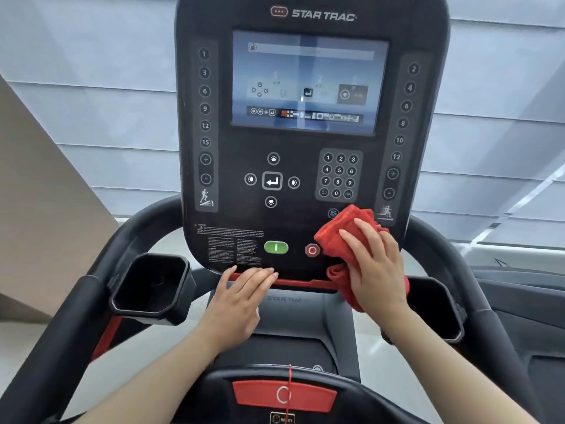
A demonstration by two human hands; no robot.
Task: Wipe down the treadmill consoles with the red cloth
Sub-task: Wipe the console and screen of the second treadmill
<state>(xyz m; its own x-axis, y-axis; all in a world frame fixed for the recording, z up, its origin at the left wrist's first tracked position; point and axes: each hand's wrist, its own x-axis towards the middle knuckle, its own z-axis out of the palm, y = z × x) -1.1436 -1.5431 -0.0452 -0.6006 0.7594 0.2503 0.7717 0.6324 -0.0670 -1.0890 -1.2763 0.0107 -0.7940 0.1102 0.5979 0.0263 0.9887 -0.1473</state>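
Red cloth [342, 237]: it is bunched up on the low right corner of the console [293, 218], just beside the red stop button [312, 250] and under the number pad [338, 175].
Right hand [376, 270]: my fingers are spread out straight on top of the cloth and push it onto the console (I cannot see my thumb well).
Left hand [241, 298]: fingers straight and close together, tips resting on the bottom edge of the console, below the green button [276, 247]. It holds nothing.
Done: I think I am in the middle of wiping this console. I cannot tell by looking which parts are clean.
Left to do: the screen [308, 84] and the buttons down the left side are well apart from the cloth, so I guess they may need a wipe. The task says consoles, and only this one shows, so more are likely waiting.
Cloth's long way: up and down the face of the console.
Cloth's ends: the top end points up at the number pad. The bottom end hangs down past the console's bottom edge, under my palm.
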